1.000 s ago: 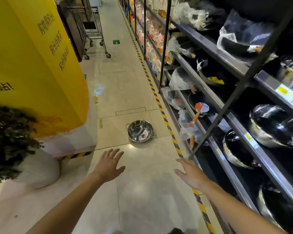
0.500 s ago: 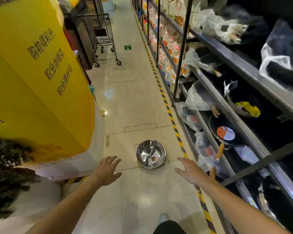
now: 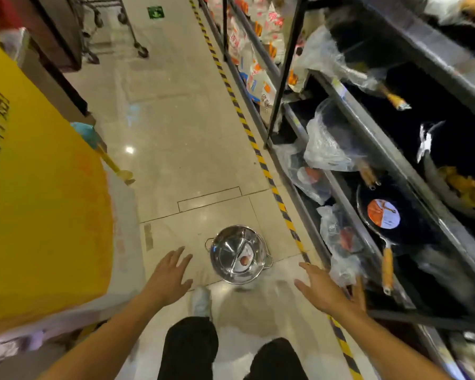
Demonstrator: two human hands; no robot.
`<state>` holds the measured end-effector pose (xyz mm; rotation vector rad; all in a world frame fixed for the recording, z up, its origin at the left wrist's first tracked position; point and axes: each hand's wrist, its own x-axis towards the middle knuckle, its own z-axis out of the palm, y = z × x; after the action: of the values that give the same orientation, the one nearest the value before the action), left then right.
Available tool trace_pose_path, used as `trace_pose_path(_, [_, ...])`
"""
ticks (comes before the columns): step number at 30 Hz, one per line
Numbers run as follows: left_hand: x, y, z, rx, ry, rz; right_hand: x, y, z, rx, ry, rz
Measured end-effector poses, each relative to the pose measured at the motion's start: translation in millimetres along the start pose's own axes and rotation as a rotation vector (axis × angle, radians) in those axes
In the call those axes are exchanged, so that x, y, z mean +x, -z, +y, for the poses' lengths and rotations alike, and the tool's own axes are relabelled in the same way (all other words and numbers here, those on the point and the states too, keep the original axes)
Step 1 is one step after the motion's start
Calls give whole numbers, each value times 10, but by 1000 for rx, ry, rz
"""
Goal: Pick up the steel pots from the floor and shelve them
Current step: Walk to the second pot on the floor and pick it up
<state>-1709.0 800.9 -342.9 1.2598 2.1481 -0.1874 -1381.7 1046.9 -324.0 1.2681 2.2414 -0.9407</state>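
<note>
- Steel pot point(image 3: 238, 255) is what we see on the pale tiled floor point(image 3: 176, 149), upright, mouth up, with a small loop handle on either side and a round label inside.
- We find it just left of the yellow-and-black striped tape point(image 3: 261, 160) that runs along the foot of the shelving point(image 3: 390, 149).
- Our left hand point(image 3: 168, 278) hovers just left of the pot, fingers spread wide and holding nothing; it does not touch the rim.
- Our right hand point(image 3: 322, 289) hovers to the pot's right, over the tape, fingers likewise spread and empty.
- We see one shoe point(image 3: 201, 300) planted just below the pot, between the hands.
- On the shelving we make out a black frying pan point(image 3: 387, 218) with a wooden handle, and several pans in plastic bags.
- A yellow pillar point(image 3: 39, 201) fills the left.
</note>
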Motion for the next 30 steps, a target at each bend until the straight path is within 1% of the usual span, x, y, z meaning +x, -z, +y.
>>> trace_pose_path(5, [999, -104, -403, 1, -38, -86, 764, -435, -8, 67, -120, -29])
trace_pose_path(8, [1690, -378, -532, 6, -36, -121, 1393, -812, 106, 117, -164, -54])
trace_pose_path(10, [2205, -733, -634, 10, -38, -139, 1933, -1161, 272, 153, -180, -76])
trace_pose_path(12, [2707, -1171, -729, 8, 2, -173, 2476, -1592, 490, 192, -215, -84])
trace_pose_path(18, [4099, -2665, -899, 6, 59, -250, 3905, -2868, 1150, 332, -369, -49])
trace_pose_path(20, [4468, -3099, -922, -22, 142, -229, 4261, -3254, 1338, 388, -409, -33])
trace_pose_path(24, [5059, -3710, -990, -126, 272, -103, 4740, -3848, 1645, 487, -433, 48])
trace_pose_path(27, [5348, -3959, -1062, -276, 310, -2, 4941, -4088, 1794, 568, -530, 123])
trace_pose_path(30, [5471, -4055, -1100, -336, 299, 93, 5036, -4173, 1868, 576, -544, 181])
